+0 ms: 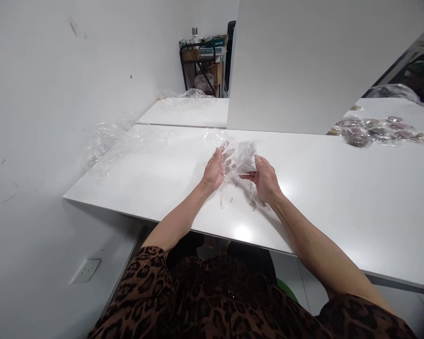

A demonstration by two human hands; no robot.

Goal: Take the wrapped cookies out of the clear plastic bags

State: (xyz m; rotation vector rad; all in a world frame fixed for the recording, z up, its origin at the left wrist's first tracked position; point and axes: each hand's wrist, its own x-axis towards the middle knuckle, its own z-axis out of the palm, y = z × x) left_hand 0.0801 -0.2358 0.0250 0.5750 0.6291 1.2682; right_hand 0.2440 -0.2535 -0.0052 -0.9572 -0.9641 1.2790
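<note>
Between my two hands, just above the white table [169, 165], is a small silvery-white packet [246, 157] in clear plastic film [229, 162]. My right hand [265, 178] grips the packet's right edge, thumb in front and fingers beneath. On the left, my left hand [215, 168] has its fingers closed on the crinkled film. Whether film and packet are one piece I cannot tell. Small dark flakes [253, 203] lie on the tabletop below and beside my right wrist.
Crumpled clear plastic [108, 141] lies at the table's left end by the wall. A white partition [286, 66] rises at the back. Several wrapped reddish-brown pieces [374, 132] lie at the far right. Behind stands a black rack [201, 61] with boxes.
</note>
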